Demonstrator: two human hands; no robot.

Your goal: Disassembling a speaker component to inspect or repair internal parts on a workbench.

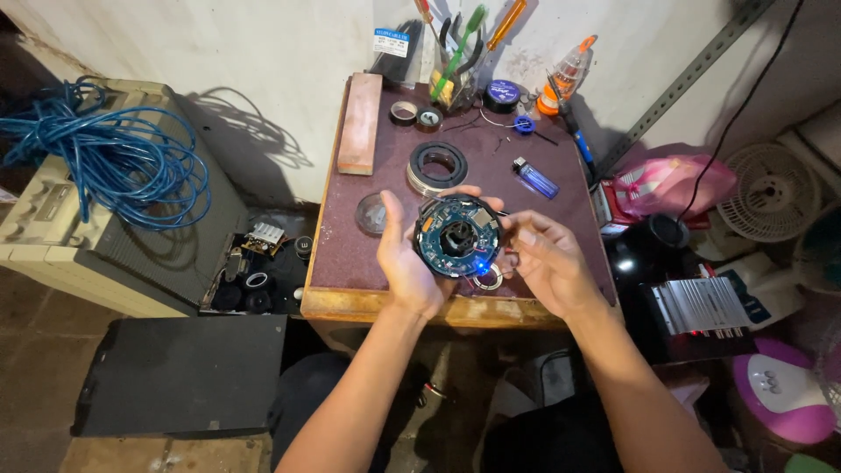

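At the far left of the frame a coil of blue cable (pixel 105 162) lies on a beige machine (pixel 53 228), well apart from my work. Below it, a dark flat panel (pixel 180 372) rests on the floor.

Moving in to the desk (pixel 350 263), a reddish block (pixel 360 123) stands along its left edge, and a clear dome cover (pixel 371 214) lies just beside my left hand (pixel 405 263). That hand cups the round blue circuit board (pixel 457 236) from the left, palm behind it, thumb up along its rim; it is a closed grip on the board, held above the front middle of the desk. The board is bare, its housing off: a black ring-shaped casing (pixel 437 165) lies on the desk just behind it, and the dome is set aside. A small blue light glows at the board's lower edge, so I judge it is powered.

My right hand (pixel 539 258) meets the board's right rim with the fingertips, fingers half curled; whether they pinch the rim or only steady it, I cannot tell. A small ring (pixel 487 281) lies under the board near the desk's front edge.

So the unit looks opened and under inspection; casing and dome remain off.

Further right lie a blue lighter (pixel 534 178), a jar of screwdrivers (pixel 455 66) at the back, and a pink bag (pixel 670 184) off the desk.
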